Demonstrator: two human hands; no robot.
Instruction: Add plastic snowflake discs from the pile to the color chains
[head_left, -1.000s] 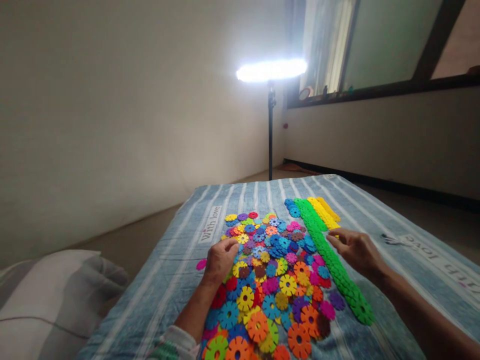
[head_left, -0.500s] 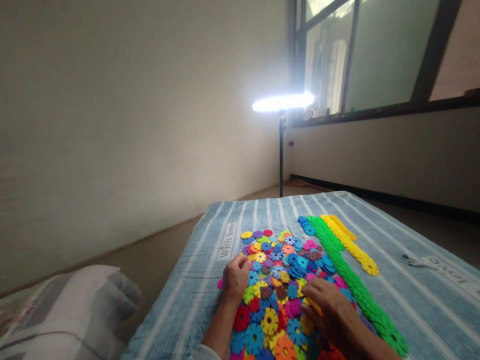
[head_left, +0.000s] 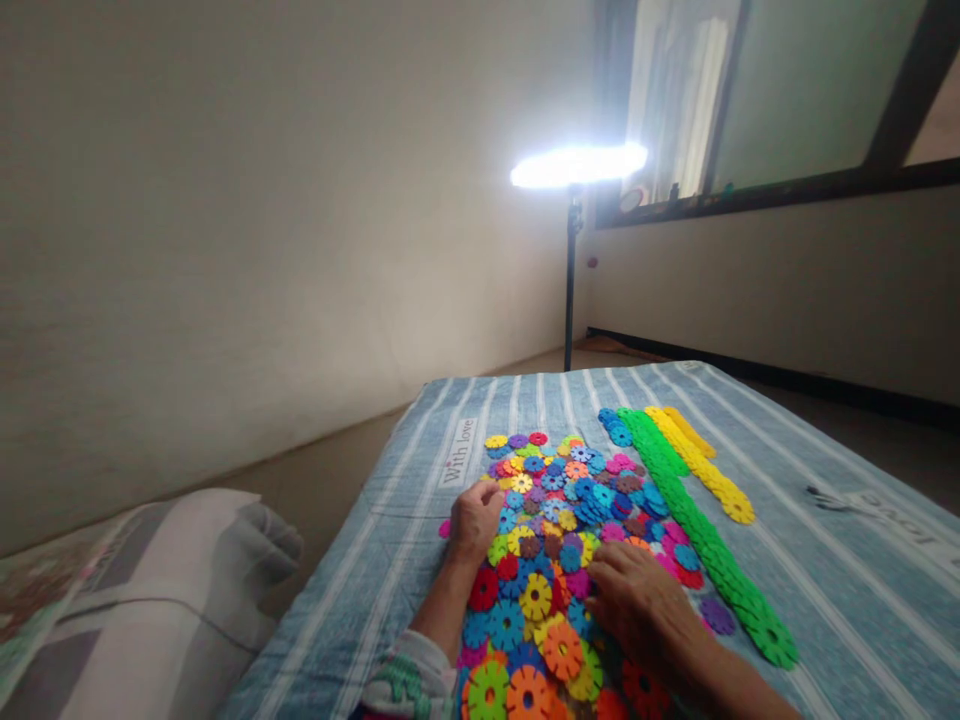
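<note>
Many flower-shaped plastic discs in mixed colours lie in a loose pile (head_left: 536, 597) on the bed. At the pile's left edge rests my left hand (head_left: 477, 520), its fingers curled in; whatever they hold is hidden. My right hand (head_left: 637, 595) is over the right part of the pile, fingers bent down and close together among the discs. Its fingertips are partly hidden, so what they grip cannot be made out. Right of the pile runs a long row of overlapping green discs (head_left: 709, 535), with a shorter row of yellow discs (head_left: 705, 465) beyond it.
A striped blue bedsheet (head_left: 825, 590) covers the bed. Some blue discs (head_left: 616, 430) and a short orange-yellow row (head_left: 688, 432) lie near the far end. A lit ring lamp (head_left: 577, 166) stands behind the bed. Folded bedding (head_left: 172, 600) sits at the left.
My right hand has shifted slightly left and inward over the pile; a yellow disc seen at its fingers no longer shows there. My left hand stays at the pile's edge. The view has tilted down slightly.
</note>
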